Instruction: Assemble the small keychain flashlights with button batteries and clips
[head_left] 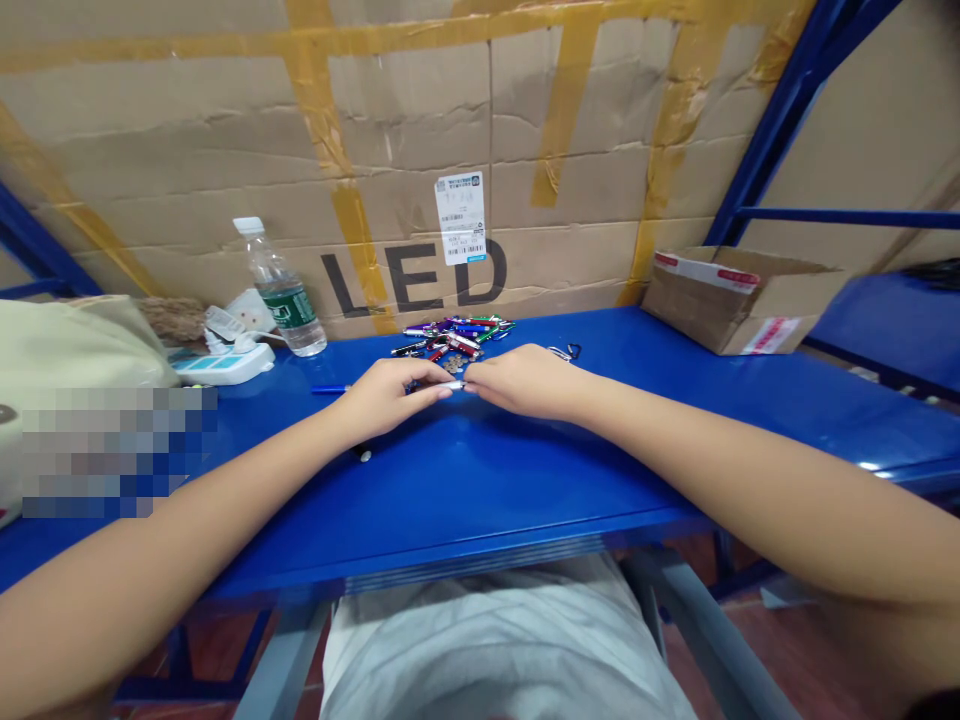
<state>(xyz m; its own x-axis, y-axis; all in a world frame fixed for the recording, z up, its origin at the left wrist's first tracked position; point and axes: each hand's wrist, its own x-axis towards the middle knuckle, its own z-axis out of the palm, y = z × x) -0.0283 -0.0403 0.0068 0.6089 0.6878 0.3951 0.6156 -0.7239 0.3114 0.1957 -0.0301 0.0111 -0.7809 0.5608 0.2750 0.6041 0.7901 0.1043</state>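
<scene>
Your left hand (390, 395) pinches a small silver metallic-looking cylinder (453, 385) over the glossy blue tabletop (465, 480); your right hand (521, 380) grips its end — apparently end-fitting; next move calls for steady alignment.

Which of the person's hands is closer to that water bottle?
The left. The left hand is to the right of the water bottle and closer to the person's body; the right hand is farther right, beyond the left one.
</scene>
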